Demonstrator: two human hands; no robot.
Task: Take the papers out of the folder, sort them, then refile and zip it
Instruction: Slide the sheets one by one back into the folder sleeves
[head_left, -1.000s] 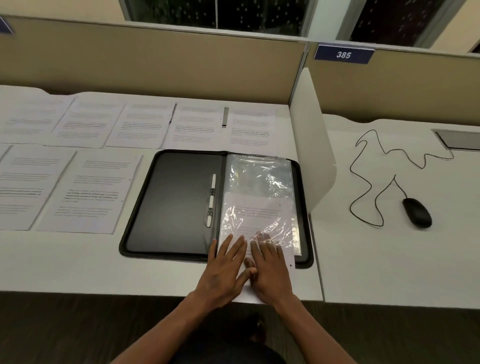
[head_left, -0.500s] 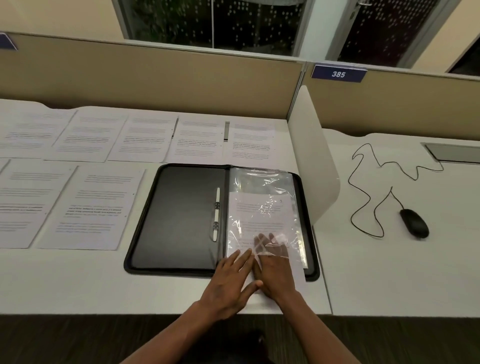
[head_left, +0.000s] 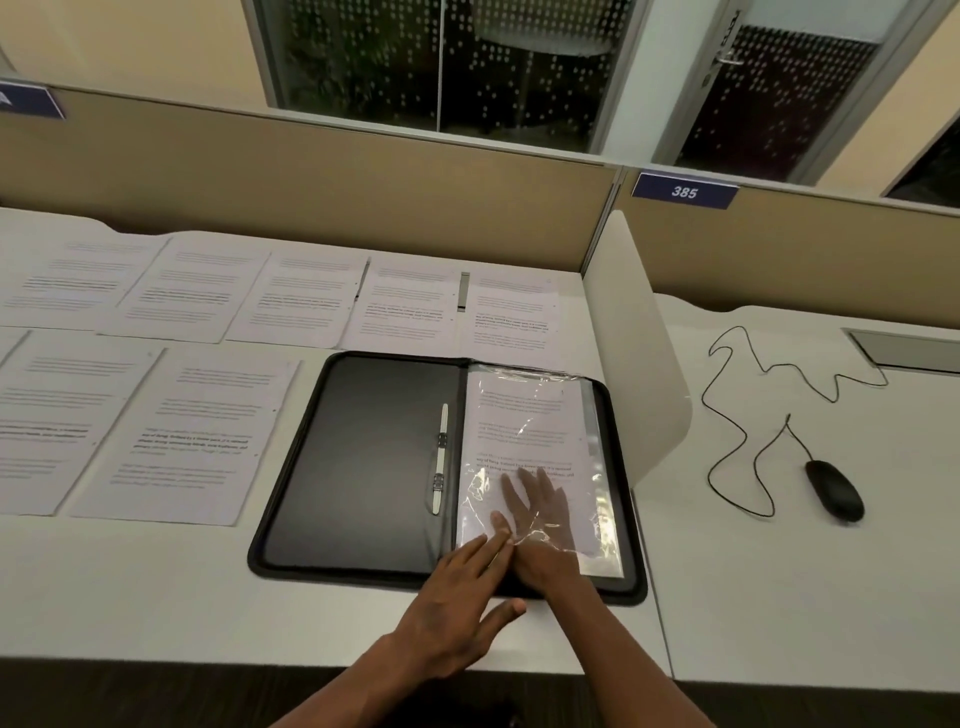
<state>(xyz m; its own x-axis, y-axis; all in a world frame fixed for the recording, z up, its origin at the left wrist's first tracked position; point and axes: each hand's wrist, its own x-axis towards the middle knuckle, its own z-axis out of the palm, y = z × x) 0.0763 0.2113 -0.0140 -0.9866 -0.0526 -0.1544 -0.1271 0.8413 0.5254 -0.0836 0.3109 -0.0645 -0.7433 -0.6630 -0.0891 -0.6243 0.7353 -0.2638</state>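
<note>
A black zip folder (head_left: 363, 457) lies open on the white desk (head_left: 156, 587). Its right half carries clear plastic sleeves (head_left: 524, 415) with a printed sheet (head_left: 519, 441) inside the top one. My right hand (head_left: 540, 525) is slid flat inside that sleeve, fingers spread on the sheet and seen through the plastic. My left hand (head_left: 457, 603) lies flat at the sleeve's near edge, fingertips pressing the plastic. Several printed papers (head_left: 187, 431) are laid out in two rows left of and behind the folder.
A white divider panel (head_left: 639, 343) stands right of the folder. Beyond it lie a black mouse (head_left: 834, 488) and its looping cable (head_left: 737, 395). A tan partition (head_left: 311, 176) runs along the back. The desk's front edge is close to my arms.
The sheet has gone fully into the sleeve; earlier its near end stuck out over the folder's edge. My right hand has pushed further in under the plastic. The view has tilted up.
</note>
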